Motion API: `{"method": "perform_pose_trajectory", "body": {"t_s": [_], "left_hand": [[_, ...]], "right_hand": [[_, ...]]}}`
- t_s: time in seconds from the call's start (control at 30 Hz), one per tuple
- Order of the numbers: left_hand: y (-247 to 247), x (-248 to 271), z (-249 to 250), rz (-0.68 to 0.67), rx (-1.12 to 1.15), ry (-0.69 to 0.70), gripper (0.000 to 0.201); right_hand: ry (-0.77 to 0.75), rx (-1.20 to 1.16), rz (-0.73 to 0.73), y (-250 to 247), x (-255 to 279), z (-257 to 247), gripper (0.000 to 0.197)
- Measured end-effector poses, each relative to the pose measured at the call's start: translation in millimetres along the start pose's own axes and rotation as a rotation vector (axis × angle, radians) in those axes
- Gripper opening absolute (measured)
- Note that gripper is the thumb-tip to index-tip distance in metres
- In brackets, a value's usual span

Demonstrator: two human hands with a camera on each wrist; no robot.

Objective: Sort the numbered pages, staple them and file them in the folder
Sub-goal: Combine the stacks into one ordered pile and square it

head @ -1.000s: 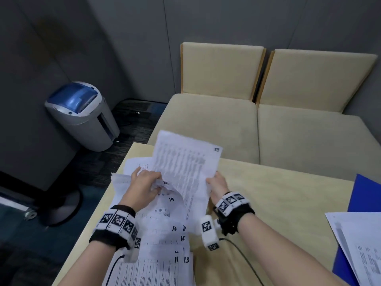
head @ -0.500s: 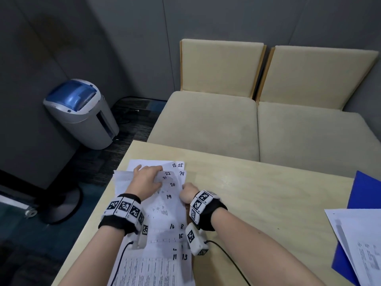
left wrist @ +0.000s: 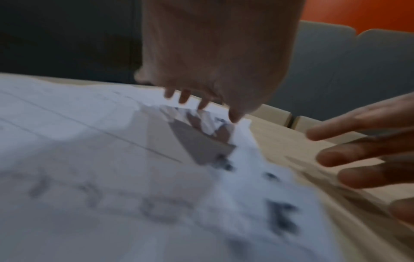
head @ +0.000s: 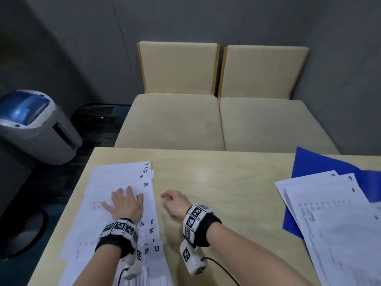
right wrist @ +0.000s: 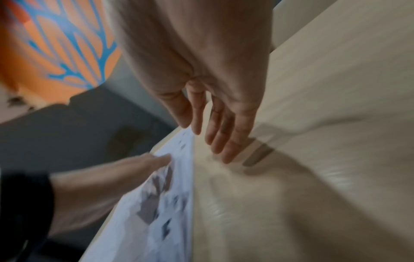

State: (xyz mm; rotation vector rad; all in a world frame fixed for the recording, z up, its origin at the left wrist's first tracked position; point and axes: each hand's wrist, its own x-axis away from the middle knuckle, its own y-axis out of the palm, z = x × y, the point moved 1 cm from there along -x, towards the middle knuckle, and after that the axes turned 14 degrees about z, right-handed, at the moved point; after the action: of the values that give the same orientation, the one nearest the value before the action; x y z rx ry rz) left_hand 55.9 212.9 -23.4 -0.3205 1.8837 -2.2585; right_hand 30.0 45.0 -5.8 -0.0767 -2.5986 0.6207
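The left hand [head: 125,203] lies flat, fingers spread, on one fanned spread of white numbered pages [head: 115,182] on the pale wooden table [head: 222,182]. The right hand [head: 175,202] hovers empty, fingers relaxed. A second page pile [head: 340,223] overlaps one blue folder [head: 321,168].

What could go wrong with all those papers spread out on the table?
1. The fanned pages reach the table's left edge, and only the flat left hand pins them; some might slide off.
2. The right hand hovers empty above the table, so nothing steadies the stack's right side.
3. More pages lie loosely over the blue folder, apart; the numbers may get mixed.
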Motion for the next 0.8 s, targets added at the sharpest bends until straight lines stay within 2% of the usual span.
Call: {"method": "perform_pose_trajectory", "body": {"t_s": [0.07,0.2,0.3,0.37,0.43,0.53,0.63,0.67,0.73,0.77,0.8], "left_hand": [[-1,13,22,0.027,0.026,0.028,0.052],[0,76,105,0.066,0.113,0.381,0.045],[7,141,176,-0.029,0.115,0.566,0.043],[14,185,218,-0.131,0.132,0.616,0.044],[20,223,250,-0.241,0.176,0.638,0.044],[37,267,284,-0.486,0.269,0.594,0.046],[46,297,305,-0.718,0.446,0.333,0.056],[47,304,310,-0.759,0.512,0.238,0.051],[44,315,318,-0.79,0.613,0.12,0.017],[45,319,321,-0.796,0.676,0.064,0.013],[46,323,323,-0.803,0.734,0.008,0.021]], "right_hand": [[0.004,-0.068,0.071,-34,13,21,0.032],[0.076,-0.13,0.404,-139,46,96,0.022],[0.158,-0.052,0.684,-221,81,159,0.021],[0.209,0.037,0.832,-266,110,195,0.025],[0.267,0.138,0.917,-302,140,227,0.026],[0.383,0.244,0.971,-341,186,267,0.031],[0.598,0.325,1.003,-365,231,303,0.041],[0.664,0.339,1.009,-372,244,314,0.046],[0.754,0.368,0.973,-385,265,334,0.057],[0.795,0.366,0.934,-390,273,343,0.063],[0.832,0.35,0.892,-394,278,349,0.07]]}}
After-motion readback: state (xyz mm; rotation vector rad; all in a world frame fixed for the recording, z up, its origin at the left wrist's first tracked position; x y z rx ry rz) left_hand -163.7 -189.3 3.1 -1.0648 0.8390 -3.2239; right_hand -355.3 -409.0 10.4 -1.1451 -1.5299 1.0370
